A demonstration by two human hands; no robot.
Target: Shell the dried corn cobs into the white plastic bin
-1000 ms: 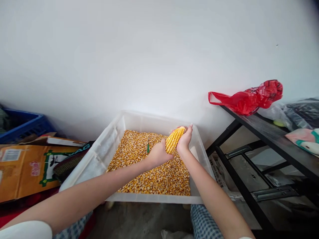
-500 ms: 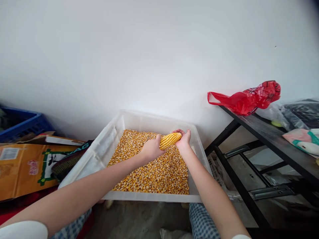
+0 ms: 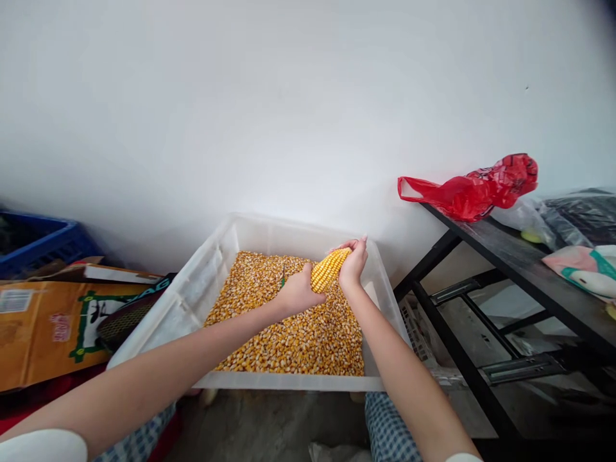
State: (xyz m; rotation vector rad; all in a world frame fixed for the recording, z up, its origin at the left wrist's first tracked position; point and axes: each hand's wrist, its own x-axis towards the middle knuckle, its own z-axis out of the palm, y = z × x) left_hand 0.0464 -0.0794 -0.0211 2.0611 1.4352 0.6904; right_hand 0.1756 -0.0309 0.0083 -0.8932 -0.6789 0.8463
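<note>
Both hands are on a yellow corn cob, held tilted above a translucent white plastic tub. My left hand is closed around the cob's near left end. At the far right end, my right hand is wrapped round it, its fingers partly hidden behind the cob. Loose corn kernels cover the tub's bottom in a thick layer. A thin dark piece with a green part shows just beyond my left hand; I cannot tell whether it is held or lies on the kernels.
On the right stands a black metal-framed table bearing a red plastic bag. An orange cardboard box and a blue crate are at the left. Behind the tub rises a white wall.
The cob has tipped more upright, its far end rising. My right hand has turned and lifted slightly with it. The thin green piece beyond my left hand shows more plainly.
</note>
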